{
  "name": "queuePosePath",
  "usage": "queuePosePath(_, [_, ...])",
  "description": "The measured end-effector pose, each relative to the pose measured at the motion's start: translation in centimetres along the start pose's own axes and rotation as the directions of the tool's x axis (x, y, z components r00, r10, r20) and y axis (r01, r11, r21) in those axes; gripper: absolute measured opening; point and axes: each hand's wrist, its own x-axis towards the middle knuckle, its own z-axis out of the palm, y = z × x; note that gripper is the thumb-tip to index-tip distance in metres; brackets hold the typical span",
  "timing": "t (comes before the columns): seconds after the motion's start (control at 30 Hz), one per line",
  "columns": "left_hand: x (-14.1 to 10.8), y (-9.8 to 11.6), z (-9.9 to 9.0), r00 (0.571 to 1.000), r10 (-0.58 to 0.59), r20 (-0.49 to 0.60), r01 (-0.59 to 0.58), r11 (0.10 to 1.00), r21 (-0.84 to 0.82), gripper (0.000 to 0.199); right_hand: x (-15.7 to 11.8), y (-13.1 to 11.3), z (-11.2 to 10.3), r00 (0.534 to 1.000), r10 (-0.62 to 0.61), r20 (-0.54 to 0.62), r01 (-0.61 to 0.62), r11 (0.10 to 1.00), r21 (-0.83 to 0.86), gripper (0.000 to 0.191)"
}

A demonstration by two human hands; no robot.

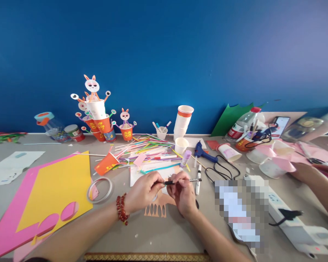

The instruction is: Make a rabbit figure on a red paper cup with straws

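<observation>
Blue wall backs one counter; left hand and right hand grip one pen near one marker.

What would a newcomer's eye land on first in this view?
Probably the white rabbit-shaped paper head with orange ears, rising above stacked white and orange paper cups at the back left, against the deep-blue wall. Next, perhaps the large bright-yellow flat sheet lying over a pink sheet at the left. Front and centre, the left grip and right grip hold a slim black pen-like tool.
</observation>
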Motion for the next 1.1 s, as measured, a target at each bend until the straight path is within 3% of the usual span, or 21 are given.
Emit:
queuePosePath(0.13, [-0.3,-0.5,0.4,0.998,-0.064,-0.014,0.063,0.996,-0.063,0.013,0.2,0.3,-0.4,0.999,0.041,-0.031,-0.042,0.998,-0.045,0.013])
queuePosePath(0.33, [-0.9,-2.1,-0.2,0.980,-0.170,0.107,0.193,0.943,-0.270,0.016,0.4,0.5,-0.8,0.992,0.110,-0.059,-0.118,0.981,-0.155,0.013])
queuePosePath(0.53, [-0.9,-1.7,-0.7,0.984,-0.090,0.152,0.088,0.996,0.018,0.023,0.2,0.4,-0.7,0.991,0.094,-0.094,-0.110,0.977,-0.181,0.016])
queuePosePath(0.77, [-1.1,-0.5,1.2,0.994,-0.047,0.097,0.017,0.956,0.293,0.022,-0.2,1.0,-0.3,0.989,0.071,-0.126,-0.080,0.995,-0.062,0.019])
queuePosePath(0.9, [0.3,-1.9,1.1,0.994,0.030,0.103,-0.060,0.952,0.301,0.025,0.5,0.4,-0.6,0.991,0.032,-0.129,-0.063,0.968,-0.242,0.021])
queuePosePath(1.0, [1.4,-4.5,-0.4,0.985,0.174,-0.002,-0.162,0.918,0.362,0.025,1.5,-1.9,-1.2,0.995,-0.088,-0.054,0.039,0.808,-0.588,0.027])
queuePosePath(1.07, [1.9,-6.4,-1.7,0.963,0.234,-0.136,-0.139,0.858,0.494,0.026,2.2,-4.4,-2.2,0.965,-0.262,-0.024,0.128,0.547,-0.827,0.033])
queuePosePath(1.1, [1.9,-7.3,-2.3,0.955,0.249,-0.159,-0.119,0.818,0.562,0.026,2.5,-5.8,-2.9,0.930,-0.362,-0.057,0.089,0.373,-0.924,0.030])
